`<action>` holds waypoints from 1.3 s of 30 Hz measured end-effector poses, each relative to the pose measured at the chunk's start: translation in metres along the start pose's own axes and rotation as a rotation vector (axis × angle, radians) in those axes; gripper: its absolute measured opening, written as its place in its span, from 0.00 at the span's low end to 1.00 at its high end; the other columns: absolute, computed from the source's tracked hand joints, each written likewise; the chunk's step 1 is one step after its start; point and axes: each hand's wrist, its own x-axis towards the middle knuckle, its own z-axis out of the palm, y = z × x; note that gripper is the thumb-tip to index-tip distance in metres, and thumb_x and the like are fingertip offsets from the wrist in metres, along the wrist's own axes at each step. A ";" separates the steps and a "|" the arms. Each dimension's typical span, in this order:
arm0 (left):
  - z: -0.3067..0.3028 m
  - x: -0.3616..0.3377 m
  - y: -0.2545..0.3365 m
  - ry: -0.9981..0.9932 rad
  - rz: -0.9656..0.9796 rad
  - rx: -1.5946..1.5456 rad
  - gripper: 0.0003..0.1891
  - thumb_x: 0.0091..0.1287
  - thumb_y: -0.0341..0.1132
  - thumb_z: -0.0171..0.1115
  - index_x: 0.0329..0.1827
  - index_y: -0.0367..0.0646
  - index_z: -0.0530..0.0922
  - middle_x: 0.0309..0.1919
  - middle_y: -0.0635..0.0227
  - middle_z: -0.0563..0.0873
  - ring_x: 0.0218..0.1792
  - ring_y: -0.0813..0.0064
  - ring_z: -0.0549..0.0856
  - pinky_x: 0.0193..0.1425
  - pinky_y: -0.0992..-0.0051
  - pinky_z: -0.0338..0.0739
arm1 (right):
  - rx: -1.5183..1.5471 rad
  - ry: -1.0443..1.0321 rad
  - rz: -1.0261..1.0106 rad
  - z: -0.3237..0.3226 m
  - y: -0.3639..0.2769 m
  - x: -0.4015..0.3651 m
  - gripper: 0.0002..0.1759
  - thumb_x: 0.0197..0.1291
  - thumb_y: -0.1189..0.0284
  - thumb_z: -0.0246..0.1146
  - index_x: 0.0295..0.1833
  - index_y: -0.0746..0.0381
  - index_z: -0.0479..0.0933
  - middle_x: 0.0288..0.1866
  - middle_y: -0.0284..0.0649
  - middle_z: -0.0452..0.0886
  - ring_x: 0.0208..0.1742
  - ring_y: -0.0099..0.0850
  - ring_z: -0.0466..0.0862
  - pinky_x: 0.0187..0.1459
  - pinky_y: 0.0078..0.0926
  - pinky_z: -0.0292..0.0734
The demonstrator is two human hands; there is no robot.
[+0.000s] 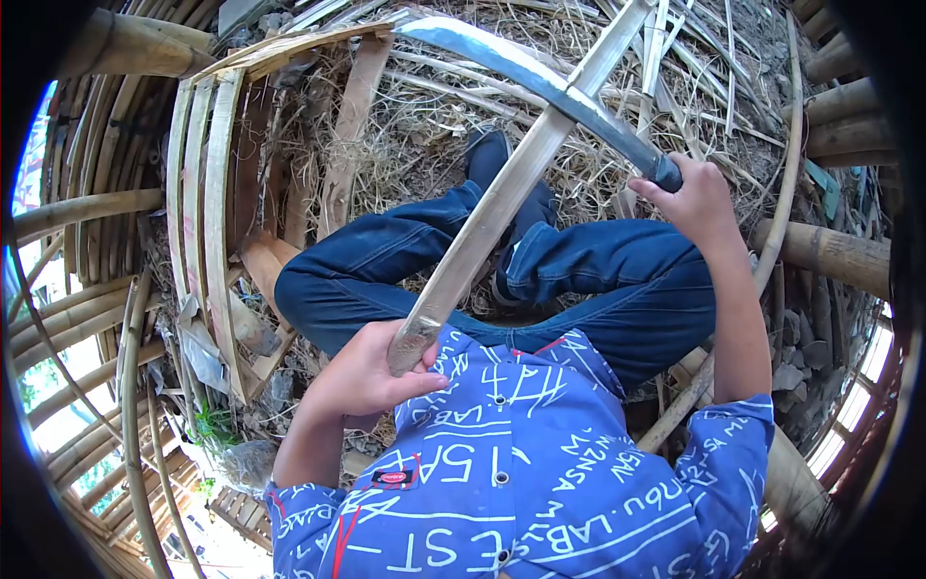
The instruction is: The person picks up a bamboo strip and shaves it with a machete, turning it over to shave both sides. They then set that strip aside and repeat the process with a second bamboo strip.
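Note:
My left hand (371,372) is wrapped round the near end of a long flat bamboo strip (492,207), which slants up and away to the right over my crossed legs. In my right hand (699,198) is the dark handle of a machete (492,60) with a long curved blade. The blade reaches leftward from the handle and crosses the strip near its upper part, seeming to touch it there. Its tip lies close to the end of a split bamboo piece at the upper left.
A slatted bamboo frame (207,203) stands at my left. Shavings and thin split strips (714,68) litter the ground ahead. Bamboo poles (834,256) rise on the right, and more poles (87,207) form a wall on the left. My shoes (489,154) rest among the shavings.

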 end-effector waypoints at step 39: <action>-0.002 0.040 0.000 -0.066 -0.049 -0.289 0.15 0.54 0.30 0.76 0.23 0.40 0.73 0.13 0.71 0.77 0.12 0.82 0.78 0.15 0.81 0.70 | 0.556 0.082 0.182 0.030 -0.027 -0.044 0.08 0.47 0.73 0.67 0.29 0.66 0.77 0.18 0.41 0.75 0.21 0.30 0.78 0.27 0.29 0.72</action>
